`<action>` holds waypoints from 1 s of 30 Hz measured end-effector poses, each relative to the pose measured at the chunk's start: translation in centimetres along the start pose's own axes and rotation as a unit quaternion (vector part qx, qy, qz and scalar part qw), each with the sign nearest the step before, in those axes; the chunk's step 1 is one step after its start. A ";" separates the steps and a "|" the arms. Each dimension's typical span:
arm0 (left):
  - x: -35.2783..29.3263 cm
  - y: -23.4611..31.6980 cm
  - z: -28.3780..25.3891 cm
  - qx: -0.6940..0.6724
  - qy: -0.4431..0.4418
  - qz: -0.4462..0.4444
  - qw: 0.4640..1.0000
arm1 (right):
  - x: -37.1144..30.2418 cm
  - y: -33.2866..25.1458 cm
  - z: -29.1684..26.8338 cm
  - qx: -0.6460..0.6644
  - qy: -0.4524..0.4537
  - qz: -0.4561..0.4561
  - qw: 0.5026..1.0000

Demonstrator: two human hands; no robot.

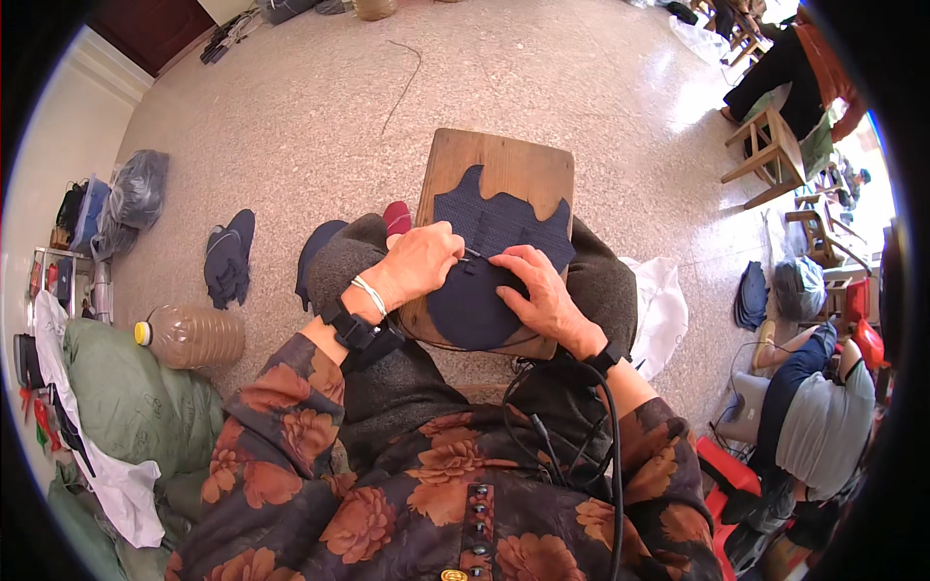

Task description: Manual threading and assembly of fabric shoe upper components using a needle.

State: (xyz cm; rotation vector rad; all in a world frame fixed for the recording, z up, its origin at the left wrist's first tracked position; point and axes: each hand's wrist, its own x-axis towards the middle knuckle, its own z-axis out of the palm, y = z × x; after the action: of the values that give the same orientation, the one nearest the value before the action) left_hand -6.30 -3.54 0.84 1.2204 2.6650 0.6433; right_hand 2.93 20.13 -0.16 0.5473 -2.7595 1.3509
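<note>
A dark navy piece of fabric (509, 228) with a wavy far edge and a rounded near part lies on a wooden board (499, 153) at my lap. My left hand (423, 259) is closed near the fabric's middle, its fingertips by a small thin dark-and-silver piece (472, 255); what the fingers grip is too small to make out. My right hand (536, 290) rests on the fabric from the right. Its thumb and forefinger are apart, the forefinger's tip close to the small piece.
Navy fabric pieces (229, 261) lie on the floor at left, near a large brown plastic jug (199, 336). Black cables (612, 436) hang by my right arm. A wooden stool (772, 155) and a person in grey (823, 416) are at right.
</note>
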 end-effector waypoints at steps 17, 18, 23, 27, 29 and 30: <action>-1.5 0.2 1.6 -0.020 0.137 0.020 0.990 | -0.6 0.4 0.1 -0.015 0.024 -0.023 0.999; -1.4 0.2 1.9 -0.020 0.137 0.019 0.990 | -0.7 0.4 0.2 -0.012 0.027 -0.025 0.999; -0.2 1.5 3.0 0.012 0.137 0.036 0.990 | -0.7 0.6 0.2 0.004 0.034 -0.011 0.999; -1.2 0.9 2.4 -0.017 0.153 0.032 0.988 | -0.5 -0.5 -0.3 0.105 0.029 0.087 0.990; -1.6 0.8 2.5 -0.025 0.159 0.016 0.987 | -0.6 -0.5 -0.3 0.121 0.025 0.110 0.986; -1.5 0.9 2.7 -0.025 0.158 0.016 0.987 | -0.8 -0.2 -0.3 0.079 0.031 0.055 0.995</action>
State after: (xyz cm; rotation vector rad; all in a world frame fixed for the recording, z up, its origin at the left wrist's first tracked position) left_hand -3.88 -3.23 -1.28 1.2413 2.8629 0.9783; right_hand 3.66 20.53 0.04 0.3562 -2.6845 1.5921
